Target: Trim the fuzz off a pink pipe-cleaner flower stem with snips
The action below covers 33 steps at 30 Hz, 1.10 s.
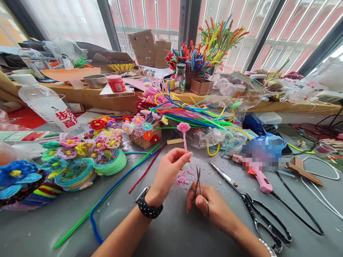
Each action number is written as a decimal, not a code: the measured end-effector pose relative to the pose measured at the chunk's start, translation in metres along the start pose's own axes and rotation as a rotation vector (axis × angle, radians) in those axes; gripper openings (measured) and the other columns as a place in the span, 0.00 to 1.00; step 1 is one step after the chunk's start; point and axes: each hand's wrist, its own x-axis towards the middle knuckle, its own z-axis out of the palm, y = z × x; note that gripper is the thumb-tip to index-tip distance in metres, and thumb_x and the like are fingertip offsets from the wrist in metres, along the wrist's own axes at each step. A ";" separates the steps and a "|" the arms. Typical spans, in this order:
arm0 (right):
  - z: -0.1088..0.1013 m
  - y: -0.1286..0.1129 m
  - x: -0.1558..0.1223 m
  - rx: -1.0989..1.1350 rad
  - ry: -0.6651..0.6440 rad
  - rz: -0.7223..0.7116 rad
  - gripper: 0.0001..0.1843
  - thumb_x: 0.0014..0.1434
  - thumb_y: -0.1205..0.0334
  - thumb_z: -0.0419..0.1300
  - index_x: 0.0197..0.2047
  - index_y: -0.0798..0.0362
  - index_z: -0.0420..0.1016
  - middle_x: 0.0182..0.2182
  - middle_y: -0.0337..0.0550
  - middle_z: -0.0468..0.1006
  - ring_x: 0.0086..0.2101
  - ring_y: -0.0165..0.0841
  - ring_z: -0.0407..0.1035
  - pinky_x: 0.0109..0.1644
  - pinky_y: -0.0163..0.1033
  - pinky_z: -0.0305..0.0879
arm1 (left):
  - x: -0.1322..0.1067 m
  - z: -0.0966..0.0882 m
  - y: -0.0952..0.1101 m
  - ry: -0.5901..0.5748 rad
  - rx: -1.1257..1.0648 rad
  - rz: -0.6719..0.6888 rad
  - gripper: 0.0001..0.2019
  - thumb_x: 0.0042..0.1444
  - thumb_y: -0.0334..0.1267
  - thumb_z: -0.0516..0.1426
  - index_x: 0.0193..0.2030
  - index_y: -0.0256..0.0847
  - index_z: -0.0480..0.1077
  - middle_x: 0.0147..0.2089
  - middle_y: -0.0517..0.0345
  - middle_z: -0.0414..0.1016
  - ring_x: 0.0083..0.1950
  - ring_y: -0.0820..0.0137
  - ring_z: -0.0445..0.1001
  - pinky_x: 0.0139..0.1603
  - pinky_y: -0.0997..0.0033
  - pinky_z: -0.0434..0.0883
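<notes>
Between the thumb and fingers of my left hand (169, 170) is the stem of a pink pipe-cleaner flower (183, 127). Its fluffy bloom stands upright above the fingertips, and a thin bit of stem shows below them. My right hand (207, 201) is closed on small scissors (198, 182) by the handles. Their blades point up, slightly apart, to the right of the stem and not touching it. A pile of pink fuzz clippings (184, 178) lies on the grey table (171, 228) behind and between my hands.
Large black-handled scissors (249, 203) and a pink glue gun (261, 178) lie on the right. Several pipe-cleaner flower baskets (109, 162) and a water bottle (50, 107) stand on the left. Behind lies a heap of loose pipe cleaners (171, 110); blue and green ones (107, 194) stretch left.
</notes>
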 end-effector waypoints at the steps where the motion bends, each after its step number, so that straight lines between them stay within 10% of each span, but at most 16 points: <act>1: -0.001 0.000 0.000 -0.003 -0.002 -0.001 0.44 0.46 0.29 0.27 0.21 0.57 0.70 0.21 0.41 0.68 0.25 0.30 0.61 0.28 0.34 0.54 | 0.000 0.000 0.000 -0.008 0.005 -0.003 0.10 0.46 0.43 0.57 0.28 0.37 0.67 0.24 0.64 0.63 0.24 0.78 0.57 0.26 0.78 0.56; 19: 0.003 0.004 -0.002 -0.038 -0.099 -0.003 0.43 0.44 0.28 0.32 0.20 0.58 0.71 0.21 0.43 0.69 0.24 0.29 0.61 0.28 0.34 0.55 | 0.001 -0.003 0.000 -0.167 -0.147 -0.167 0.10 0.45 0.43 0.58 0.25 0.37 0.67 0.22 0.67 0.57 0.22 0.80 0.51 0.24 0.78 0.51; 33: 0.005 0.007 -0.001 0.026 0.070 0.085 0.39 0.48 0.32 0.40 0.06 0.55 0.63 0.09 0.38 0.59 0.17 0.26 0.58 0.26 0.33 0.53 | 0.004 -0.005 -0.003 -0.126 -0.302 -0.156 0.10 0.47 0.40 0.58 0.25 0.36 0.64 0.24 0.66 0.56 0.22 0.82 0.52 0.24 0.80 0.53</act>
